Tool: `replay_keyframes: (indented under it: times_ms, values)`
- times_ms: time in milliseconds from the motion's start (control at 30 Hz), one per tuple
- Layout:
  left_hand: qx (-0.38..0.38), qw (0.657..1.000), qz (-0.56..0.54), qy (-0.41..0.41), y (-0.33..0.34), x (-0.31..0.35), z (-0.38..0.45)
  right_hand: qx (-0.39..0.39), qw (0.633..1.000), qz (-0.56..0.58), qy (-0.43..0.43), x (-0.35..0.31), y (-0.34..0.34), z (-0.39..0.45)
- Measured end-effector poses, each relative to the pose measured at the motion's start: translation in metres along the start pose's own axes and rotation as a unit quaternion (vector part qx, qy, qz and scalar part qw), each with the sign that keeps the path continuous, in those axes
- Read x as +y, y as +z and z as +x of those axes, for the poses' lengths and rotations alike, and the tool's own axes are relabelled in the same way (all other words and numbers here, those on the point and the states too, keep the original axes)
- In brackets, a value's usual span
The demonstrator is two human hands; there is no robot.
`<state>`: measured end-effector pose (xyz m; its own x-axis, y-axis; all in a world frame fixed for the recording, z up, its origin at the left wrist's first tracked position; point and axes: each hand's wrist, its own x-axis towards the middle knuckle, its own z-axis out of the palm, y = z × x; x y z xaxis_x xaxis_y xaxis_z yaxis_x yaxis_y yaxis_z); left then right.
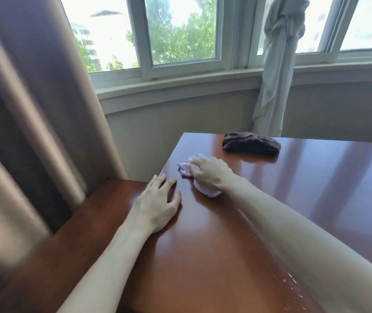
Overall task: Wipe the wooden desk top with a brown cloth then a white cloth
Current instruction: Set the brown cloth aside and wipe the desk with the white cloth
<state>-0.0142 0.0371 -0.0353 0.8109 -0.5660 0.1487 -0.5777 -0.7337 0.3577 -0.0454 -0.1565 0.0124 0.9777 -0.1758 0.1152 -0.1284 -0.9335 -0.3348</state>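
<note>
The glossy reddish wooden desk top [316, 199] fills the lower right of the head view. My right hand [210, 175] grips a crumpled white cloth [186, 169] and presses it on the desk near the far left edge. Part of the cloth shows under my wrist. My left hand [158, 204] rests flat on the desk at its left edge, fingers spread, holding nothing. A bunched brown cloth [251, 143] lies alone near the desk's far edge, beyond my right hand.
A lower wooden surface [85, 222] adjoins the desk on the left. A heavy brown curtain [33, 109] hangs at left. A knotted white curtain [277, 64] hangs behind the desk, in front of the window [180, 30] and sill.
</note>
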Motion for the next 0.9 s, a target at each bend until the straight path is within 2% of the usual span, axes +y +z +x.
replay_keyframes:
  times_ms: [167,300,400,600,767,900]
  values:
    - [-0.014,0.998,0.063,0.022,-0.014,0.006,0.007,0.051,0.994,-0.08,-0.053,-0.019,0.0,-0.081]
    - [-0.013,0.998,0.045,0.052,-0.016,0.007,0.019,0.093,0.995,0.024,0.005,-0.013,0.025,-0.089]
    - [-0.052,0.997,0.008,0.058,-0.011,-0.002,0.021,0.095,0.994,0.045,0.017,0.001,0.031,-0.056]
    - [0.015,0.998,0.017,0.053,0.003,-0.008,0.025,0.097,0.994,0.031,0.048,0.027,0.034,0.053]
    - [0.037,0.998,0.013,0.057,0.003,-0.008,0.025,0.076,0.994,0.002,0.083,0.052,0.033,0.153]
    - [0.044,0.997,-0.001,0.058,0.006,-0.01,0.027,0.084,0.99,-0.015,0.115,0.064,0.032,0.202]
